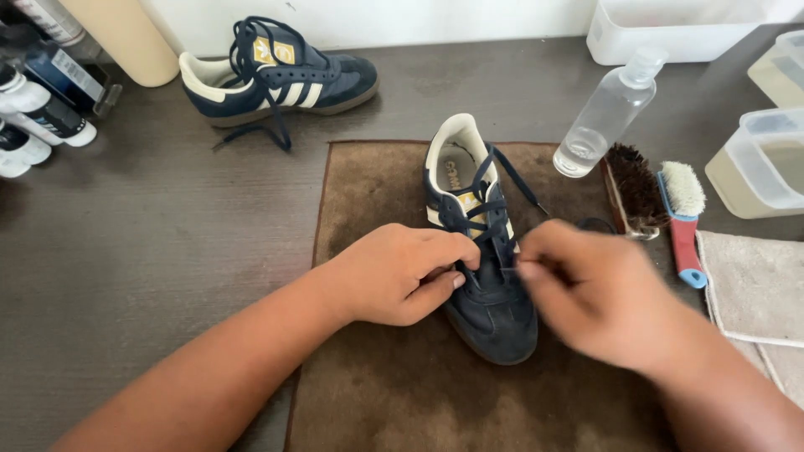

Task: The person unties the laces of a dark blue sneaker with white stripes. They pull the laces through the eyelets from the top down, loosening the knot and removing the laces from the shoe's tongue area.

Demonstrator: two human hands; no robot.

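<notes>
Left grip: the left hand point(400, 274) rests on the near shoe's instep, fingers curled together and pinched on the lace at the lower eyelets.
Right grip: the right hand point(599, 295) is blurred; thumb and forefinger look closed on the lace just across from the left fingers, though I cannot be sure.
Shoe in hand: a navy suede sneaker point(484, 276) lies between the two grips, toe towards the person, heel away, on a brown cloth point(377, 393) spread on the table point(151, 243).
Handling: likely light; the suede upper gives under the fingers, the sole is stiffer. Best steadied at the instep or the sides of the sole.
Lace: a thin dark lace point(511, 180), limp and likely to slip; best pinched near the eyelets. Its loose end trails beyond the right grip.
Look: navy upper, cream stripes and heel lining, yellow patch on the tongue.
Right of the right grip: two brushes point(662, 197), one dark-bristled, one white with a red and blue handle; a pale towel point(754, 285).
Beyond: a clear spray bottle point(607, 113) and plastic tubs point(766, 159).
Far left: the matching second sneaker point(280, 71) on its side, and bottles point(38, 117) at the table's edge.
</notes>
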